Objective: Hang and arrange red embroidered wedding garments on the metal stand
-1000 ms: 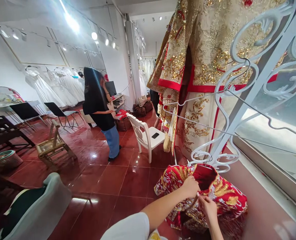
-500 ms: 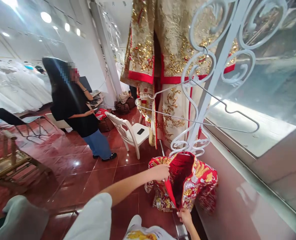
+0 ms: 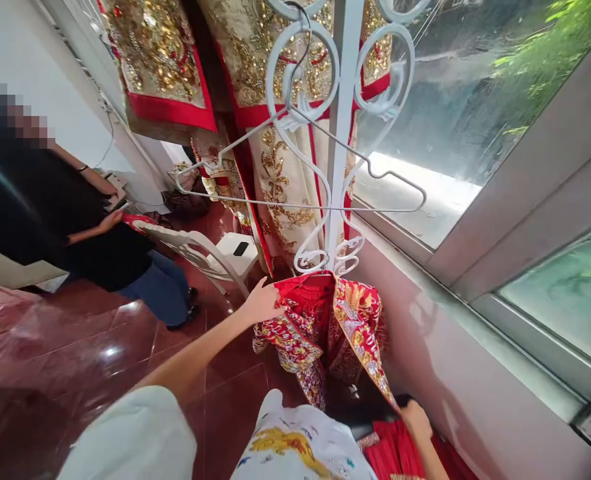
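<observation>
A red garment with gold embroidery [image 3: 325,327] hangs low from the foot of a white scrolled metal stand [image 3: 342,133]. My left hand [image 3: 262,301] pinches its upper left edge near the collar. Low at the right, my right hand [image 3: 415,419] is closed on the garment's lower front edge, pulling it out toward me. A bare white wire hanger [image 3: 300,180] hangs on the stand above. Behind the stand hangs a cream and gold robe with red trim [image 3: 275,167].
A person in a black top and blue jeans [image 3: 100,247] stands at the left beside a white plastic chair [image 3: 210,253] with a phone on its seat. A pale wall ledge [image 3: 455,347] and a large window run along the right. The floor is glossy red tile [image 3: 75,347].
My view has swung right and down toward the stand. My hands have drawn apart: the left went up to the collar, the right dropped low, spreading the red garment open.
</observation>
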### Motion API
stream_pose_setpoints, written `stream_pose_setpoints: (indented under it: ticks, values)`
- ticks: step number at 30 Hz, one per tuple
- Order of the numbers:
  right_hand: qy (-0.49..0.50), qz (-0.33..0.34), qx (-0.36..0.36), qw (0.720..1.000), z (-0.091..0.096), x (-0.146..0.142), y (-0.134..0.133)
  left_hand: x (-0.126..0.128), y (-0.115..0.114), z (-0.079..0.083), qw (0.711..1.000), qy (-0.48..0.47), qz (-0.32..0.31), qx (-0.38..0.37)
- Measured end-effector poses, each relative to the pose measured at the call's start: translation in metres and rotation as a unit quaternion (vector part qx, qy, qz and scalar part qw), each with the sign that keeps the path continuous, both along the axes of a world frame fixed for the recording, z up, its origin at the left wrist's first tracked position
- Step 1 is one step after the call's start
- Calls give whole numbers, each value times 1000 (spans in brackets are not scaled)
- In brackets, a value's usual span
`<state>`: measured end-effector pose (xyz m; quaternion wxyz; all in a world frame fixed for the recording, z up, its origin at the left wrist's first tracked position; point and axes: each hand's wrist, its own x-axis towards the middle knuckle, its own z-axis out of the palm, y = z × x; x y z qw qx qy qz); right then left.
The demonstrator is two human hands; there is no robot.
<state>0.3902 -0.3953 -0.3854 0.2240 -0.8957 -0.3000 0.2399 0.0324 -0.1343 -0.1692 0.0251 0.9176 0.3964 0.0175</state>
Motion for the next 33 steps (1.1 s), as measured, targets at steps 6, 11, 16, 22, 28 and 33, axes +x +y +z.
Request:
stream_pose_setpoints:
  ticks: [6, 11, 16, 22, 28, 33]
  values:
    - [-94, 107, 193, 971, 50, -76, 163, 59, -41, -93, 915, -201, 305, 173]
    - [-112, 51, 185, 975, 82, -101, 236, 54, -33, -105, 819, -324, 449, 150]
    - [-99, 83, 227, 965, 71, -55, 241, 16, -33, -98, 889, -305, 342, 1]
    - [-37, 135, 263, 955, 82, -28, 248, -30, 9, -54, 943, -234, 226, -65]
    - [99, 174, 238, 950, 96, -10, 244, -54, 108, -35, 862, -379, 112, -318]
    - [264, 226, 133, 928, 110, 17, 246, -24, 111, -85, 759, -394, 146, -497]
